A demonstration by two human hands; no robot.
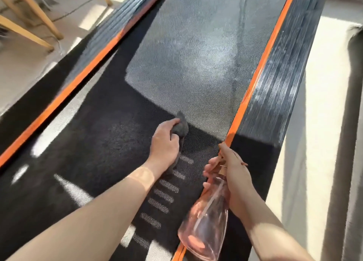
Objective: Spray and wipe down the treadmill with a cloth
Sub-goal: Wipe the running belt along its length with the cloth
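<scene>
Your left hand (164, 143) presses the bunched grey cloth (180, 125) onto the treadmill belt (196, 64) at frame centre while your right hand (233, 172) grips the pink spray bottle (204, 217) at lower right, so you seem mid-wipe and should next sweep toward the sunlit, streaky upper belt.

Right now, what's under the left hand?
A grey cloth gripped by the left hand on the treadmill belt. Only its far tip shows; the palm covers the rest.
</scene>
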